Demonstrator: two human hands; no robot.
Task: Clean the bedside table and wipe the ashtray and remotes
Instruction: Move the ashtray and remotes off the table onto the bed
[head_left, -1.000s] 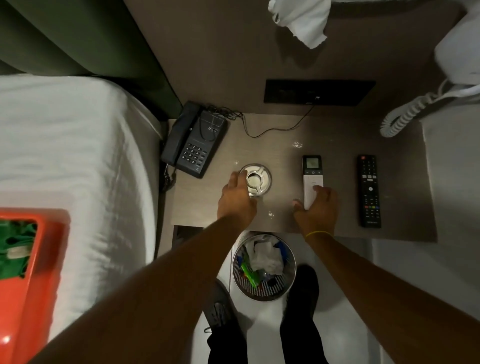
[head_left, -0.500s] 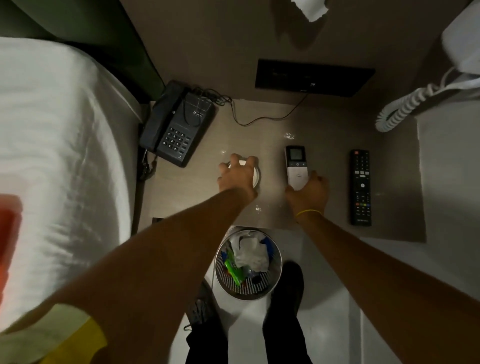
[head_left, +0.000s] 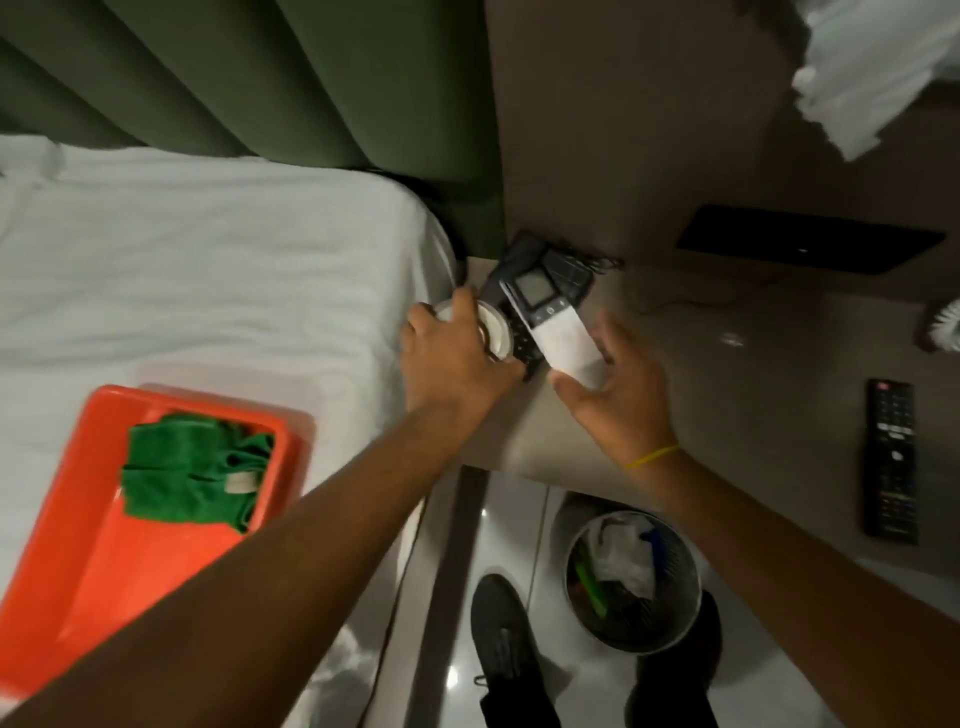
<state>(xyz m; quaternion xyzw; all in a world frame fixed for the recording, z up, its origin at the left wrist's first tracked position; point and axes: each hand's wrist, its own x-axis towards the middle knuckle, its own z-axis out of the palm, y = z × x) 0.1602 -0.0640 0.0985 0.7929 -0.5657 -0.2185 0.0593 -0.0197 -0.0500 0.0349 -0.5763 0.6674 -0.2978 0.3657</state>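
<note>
My left hand (head_left: 453, 358) grips the round metal ashtray (head_left: 493, 332), lifted off the brown bedside table (head_left: 753, 364) and held over the table's left edge beside the bed. My right hand (head_left: 618, 395) holds the white remote (head_left: 553, 327) with a small screen, raised in the air in front of the black telephone (head_left: 561, 260). The black TV remote (head_left: 889, 460) lies flat on the right part of the table, apart from both hands. A green cloth (head_left: 189, 467) sits inside an orange tray (head_left: 104, 561) on the bed.
The white bed (head_left: 208, 291) fills the left, with a green padded headboard (head_left: 311, 83) behind it. A mesh waste bin (head_left: 631, 577) with rubbish stands on the floor below the table edge, next to my shoes. A white cloth (head_left: 872, 67) hangs at the upper right.
Both hands lifted their objects off the table and carried them left toward the bed. The view swung left, bringing the orange tray back into sight.
</note>
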